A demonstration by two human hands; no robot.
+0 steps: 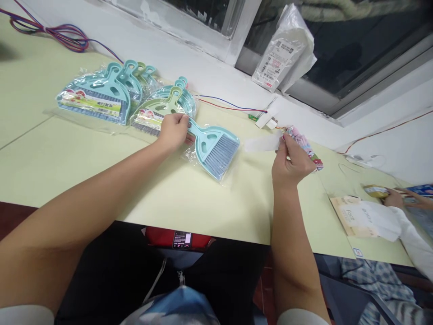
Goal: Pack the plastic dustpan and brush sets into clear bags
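My left hand (174,131) is closed around the handle end of a light-blue dustpan-and-brush set (218,151) in clear plastic wrap. Its grey bristles face up and slant toward the right. Pinched between the thumb and fingers of my right hand (291,158) is a whitish translucent strip (262,143), which points left toward the dustpan without touching it. Behind my left hand lie more wrapped sets, among them a green one (158,108) and a blue one with a printed label (98,97). Just beyond my right hand is a colourful patterned packet (302,140).
Coiled red and blue wires (50,34) lie at the back left of the pale yellow table (203,207). A plastic-wrapped white pack (282,54) leans against the window. At the right, another person's hand (394,198) is near a yellow item and a printed bag (365,219).
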